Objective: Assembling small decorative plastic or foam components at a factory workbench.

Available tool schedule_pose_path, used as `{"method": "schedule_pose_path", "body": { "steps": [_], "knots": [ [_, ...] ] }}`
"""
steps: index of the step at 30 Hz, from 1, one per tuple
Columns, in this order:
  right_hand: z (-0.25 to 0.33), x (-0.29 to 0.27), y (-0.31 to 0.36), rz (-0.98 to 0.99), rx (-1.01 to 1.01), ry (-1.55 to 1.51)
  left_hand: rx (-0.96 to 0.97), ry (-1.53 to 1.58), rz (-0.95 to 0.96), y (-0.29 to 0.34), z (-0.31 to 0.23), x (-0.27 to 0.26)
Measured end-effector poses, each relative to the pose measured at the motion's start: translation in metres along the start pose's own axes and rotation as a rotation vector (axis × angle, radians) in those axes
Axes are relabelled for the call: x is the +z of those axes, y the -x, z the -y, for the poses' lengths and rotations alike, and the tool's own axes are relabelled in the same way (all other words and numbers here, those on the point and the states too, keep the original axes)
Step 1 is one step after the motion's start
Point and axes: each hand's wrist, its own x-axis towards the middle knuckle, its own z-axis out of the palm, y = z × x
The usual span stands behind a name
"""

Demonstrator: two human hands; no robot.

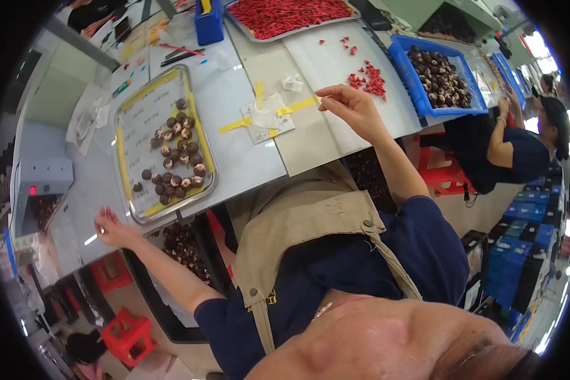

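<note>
My left hand (115, 229) is over the table's near left edge, beside the metal tray's lower corner. Its fingers are curled round a small whitish bit too small to name. My right hand (356, 113) hovers over the table, its fingertips drawn together near the end of a yellow tape strip (299, 106); whatever they pinch is too small to make out. Just left of it, a white square pad (278, 128) with a clear, shiny piece is taped down. The yellow-rimmed metal tray (123, 166) holds several round, dark brown nut-like balls (183, 147), some with pale patches.
Small red pieces fill a large tray (269, 39) at the back; more red pieces (368, 81) lie loose. A blue crate (420, 95) of brown balls stands at right, near a seated person (519, 149). A grey box (44, 176) stands left; a red stool (128, 335) is below.
</note>
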Motion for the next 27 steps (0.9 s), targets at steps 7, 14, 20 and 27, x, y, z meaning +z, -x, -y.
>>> {"method": "schedule_pose_path", "body": {
  "steps": [7, 14, 20, 27],
  "knots": [
    [-0.007, -0.023, -0.007, 0.073, 0.047, 0.492, -0.191, 0.204, 0.487, 0.129, -0.049, 0.065],
    [-0.067, -0.069, -0.104, -0.092, -0.068, 0.549, -0.969, 0.651, 0.892, 0.225, -0.058, 0.120],
    [-0.104, -0.089, -0.177, -0.353, -0.146, 0.973, -1.277, 0.772, 0.865, 0.244, -0.060, 0.131],
    [-0.129, -0.094, -0.192, -0.175, -0.175, 1.140, -1.269, 0.812, 0.829, 0.244, -0.055, 0.123]
  ]
}}
